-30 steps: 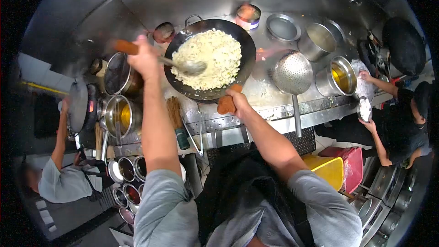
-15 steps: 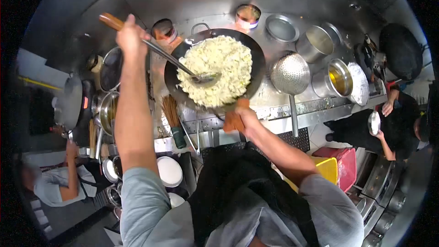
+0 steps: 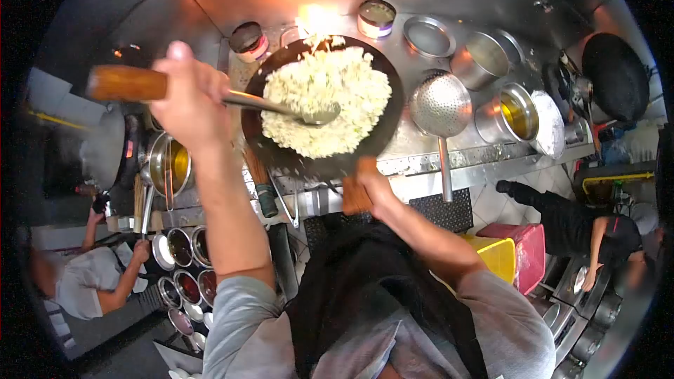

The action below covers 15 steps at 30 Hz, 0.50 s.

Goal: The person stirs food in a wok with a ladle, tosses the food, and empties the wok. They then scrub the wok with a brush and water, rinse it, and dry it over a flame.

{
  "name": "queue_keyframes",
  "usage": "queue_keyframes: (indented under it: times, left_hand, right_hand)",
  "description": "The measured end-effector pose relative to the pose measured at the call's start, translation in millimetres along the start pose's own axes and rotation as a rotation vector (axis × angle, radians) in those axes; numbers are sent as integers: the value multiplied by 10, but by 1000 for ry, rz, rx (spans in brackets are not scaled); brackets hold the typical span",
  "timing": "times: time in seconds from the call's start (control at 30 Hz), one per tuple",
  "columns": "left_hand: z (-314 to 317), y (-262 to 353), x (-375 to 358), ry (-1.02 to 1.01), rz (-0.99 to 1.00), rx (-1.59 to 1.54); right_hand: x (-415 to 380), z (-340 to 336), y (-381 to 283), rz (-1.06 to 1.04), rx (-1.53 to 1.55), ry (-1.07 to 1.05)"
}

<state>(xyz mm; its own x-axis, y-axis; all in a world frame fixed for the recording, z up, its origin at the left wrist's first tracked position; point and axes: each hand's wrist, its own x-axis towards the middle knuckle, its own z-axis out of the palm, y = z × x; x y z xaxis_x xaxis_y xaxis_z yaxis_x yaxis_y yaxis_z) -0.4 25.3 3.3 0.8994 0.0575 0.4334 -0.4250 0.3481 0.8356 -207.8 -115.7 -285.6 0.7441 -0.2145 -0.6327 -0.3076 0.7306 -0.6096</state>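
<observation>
A black wok (image 3: 390, 116) holds white, rice-like food (image 3: 330, 137) with green bits, and some of it is in the air near the far rim. My left hand (image 3: 191, 95) is closed on the ladle by its wooden handle (image 3: 126, 84). The ladle's metal bowl (image 3: 323, 114) rests in the food. At the wok's near edge, my right hand (image 3: 375, 188) is closed on an orange-brown cloth (image 3: 357, 195), around the handle area. Flames (image 3: 316, 21) rise behind the far rim.
Cans (image 3: 377, 20) stand behind the wok. On the right are a perforated strainer (image 3: 440, 104), metal pots (image 3: 480, 62) and an oil container (image 3: 518, 114). A bamboo brush (image 3: 263, 189) lies left. Co-workers are at far left (image 3: 95, 281) and far right (image 3: 611, 235).
Flames have appeared behind the wok, which has shifted slightly left and tilted. Food has been thrown up near its far side. My left hand has moved lower, and the ladle lies flatter.
</observation>
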Motion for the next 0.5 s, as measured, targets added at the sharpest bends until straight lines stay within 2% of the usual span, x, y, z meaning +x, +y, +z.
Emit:
queue_keyframes:
  times: [0.03,0.07,0.1,0.13,0.17,0.23,0.27,0.37,0.43,0.47,0.5]
  left_hand:
    - [106,-138,-224,52,16,132]
    - [281,-534,-356,195,-11,211]
    - [255,-923,-426,92,-19,33]
    - [219,-1099,-293,114,5,91]
    - [126,-1169,-147,136,27,152]
    - [74,-846,63,127,25,11]
    - [129,-554,94,168,-72,-128]
    - [101,25,-146,-76,18,-136]
    - [248,-116,-477,68,111,87]
    - [200,-731,-442,347,22,183]
    - [304,-792,-586,152,-55,31]
  right_hand:
    - [288,115,-117,76,-11,32]
    - [558,173,-122,99,4,31]
    - [710,205,-101,124,15,24]
    - [480,295,-130,79,59,53]
    - [142,337,-231,38,-76,105]
    - [-214,-62,-21,-14,-51,-41]
    - [-347,-219,19,-9,-49,-78]
    - [-374,-149,-77,-33,95,-80]
    - [178,120,-307,115,7,-3]
    - [331,267,-375,89,-5,11]
    - [401,352,-401,65,-22,21]
